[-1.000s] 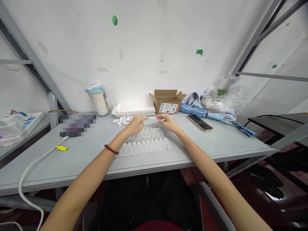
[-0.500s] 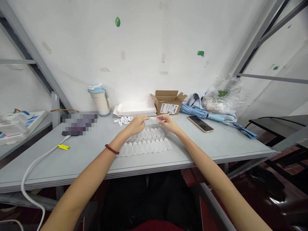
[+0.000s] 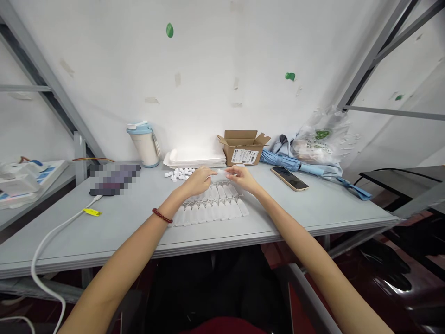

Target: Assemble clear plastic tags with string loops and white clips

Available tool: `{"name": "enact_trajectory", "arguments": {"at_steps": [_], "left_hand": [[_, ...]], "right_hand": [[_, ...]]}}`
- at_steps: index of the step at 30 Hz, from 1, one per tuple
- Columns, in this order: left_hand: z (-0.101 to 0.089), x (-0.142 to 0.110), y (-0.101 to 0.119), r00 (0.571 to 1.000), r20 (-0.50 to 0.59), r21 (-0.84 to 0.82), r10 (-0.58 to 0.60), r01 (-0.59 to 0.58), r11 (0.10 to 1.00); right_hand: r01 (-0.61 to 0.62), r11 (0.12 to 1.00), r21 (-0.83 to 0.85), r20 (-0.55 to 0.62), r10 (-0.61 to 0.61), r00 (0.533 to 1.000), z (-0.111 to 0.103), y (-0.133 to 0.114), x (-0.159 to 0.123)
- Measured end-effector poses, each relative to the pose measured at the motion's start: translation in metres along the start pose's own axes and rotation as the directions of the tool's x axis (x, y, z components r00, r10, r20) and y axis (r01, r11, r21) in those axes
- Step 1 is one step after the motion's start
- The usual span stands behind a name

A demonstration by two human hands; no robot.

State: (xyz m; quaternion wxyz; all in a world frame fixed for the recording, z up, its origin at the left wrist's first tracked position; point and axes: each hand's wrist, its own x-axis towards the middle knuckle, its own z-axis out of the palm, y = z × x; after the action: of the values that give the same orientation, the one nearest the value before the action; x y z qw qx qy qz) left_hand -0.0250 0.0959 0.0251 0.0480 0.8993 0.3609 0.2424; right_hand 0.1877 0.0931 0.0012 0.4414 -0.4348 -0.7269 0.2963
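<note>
A small translucent white piece (image 3: 221,175) bridges the gap between my two hands, above the back of the table. My left hand (image 3: 199,181) is closed at its left end with the fingertips. On the other end, the thumb and fingers of my right hand (image 3: 243,179) pinch it. Below lie rows of similar translucent white tube-like pieces (image 3: 208,212) with thin cords along their tops; my left hand partly covers the rear row. Small white cap-like bits (image 3: 178,174) are heaped just behind my left hand.
Along the wall stand a cream tumbler (image 3: 143,144), a stack of white sheets (image 3: 196,157) and an open cardboard box (image 3: 242,148). To the right are a phone (image 3: 289,178), a folded blue umbrella (image 3: 309,170) and a plastic bag (image 3: 321,139). A white cable (image 3: 52,236) hangs over the left edge.
My fingers shift slightly around the translucent piece, whose angle between the hands differs a little. The rows on the table stay put.
</note>
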Motion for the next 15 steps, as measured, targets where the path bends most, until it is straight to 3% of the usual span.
{"name": "enact_trajectory", "arguments": {"at_steps": [10, 15], "left_hand": [[-0.01, -0.001, 0.009, 0.998, -0.007, -0.124, -0.062, 0.061, 0.99], [-0.013, -0.001, 0.006, 0.988, 0.031, -0.187, -0.152, 0.155, 0.97]], "right_hand": [[0.006, 0.999, 0.054, 0.074, -0.01, 0.997, 0.002, -0.004, -0.002], [-0.03, 0.987, 0.158, 0.135, 0.008, 0.991, 0.002, -0.009, -0.005]]}}
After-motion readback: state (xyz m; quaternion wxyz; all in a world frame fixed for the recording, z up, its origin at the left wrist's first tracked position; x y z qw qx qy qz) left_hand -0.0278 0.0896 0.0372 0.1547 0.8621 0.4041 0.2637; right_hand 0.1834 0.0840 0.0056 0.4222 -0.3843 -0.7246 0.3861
